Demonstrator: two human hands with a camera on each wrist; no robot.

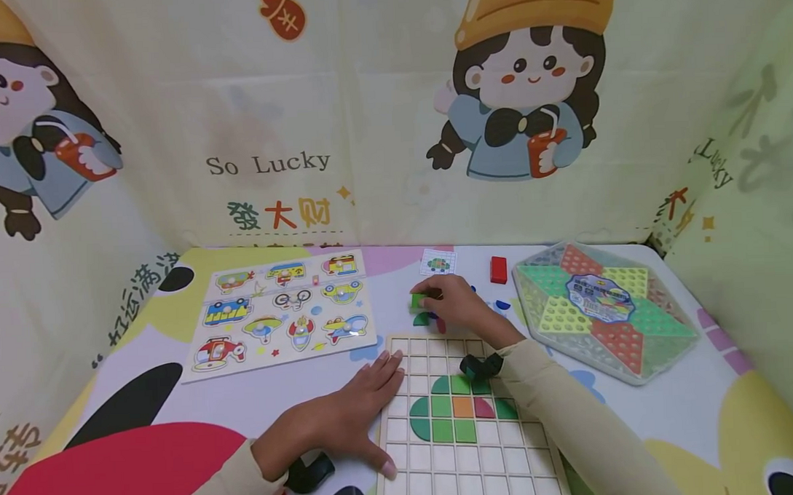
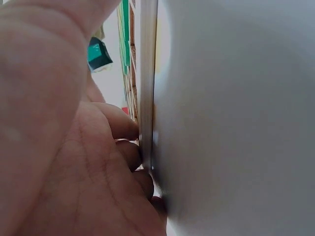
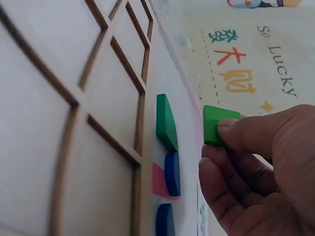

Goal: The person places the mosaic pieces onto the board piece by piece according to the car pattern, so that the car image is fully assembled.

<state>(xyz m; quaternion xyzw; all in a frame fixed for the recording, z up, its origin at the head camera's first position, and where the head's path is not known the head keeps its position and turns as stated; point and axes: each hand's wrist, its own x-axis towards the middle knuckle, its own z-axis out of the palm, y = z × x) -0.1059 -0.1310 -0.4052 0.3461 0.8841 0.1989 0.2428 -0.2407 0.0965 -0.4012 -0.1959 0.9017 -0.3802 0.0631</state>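
Note:
My right hand (image 1: 460,303) pinches a bright green square tile (image 3: 211,125) between thumb and fingers, beyond the far edge of a wooden grid board (image 1: 414,457). The left hand (image 1: 346,417) rests along the board's left edge with its fingers extended. Set in the grid are light green squares (image 1: 442,429), an orange square (image 1: 463,407), a red rounded piece (image 1: 484,407) and dark green rounded pieces (image 1: 420,420). Just past the board lie a dark green piece (image 3: 166,123), a pinkish-red piece (image 1: 441,326) and blue rounded pieces (image 3: 172,174).
A small picture card (image 1: 438,262) lies at the back, with a red block (image 1: 498,270) right of it. A vehicle puzzle board (image 1: 281,310) is at the left. On the right sits a hexagonal game board (image 1: 601,298) with coloured triangles. A printed curtain (image 1: 379,131) hangs behind.

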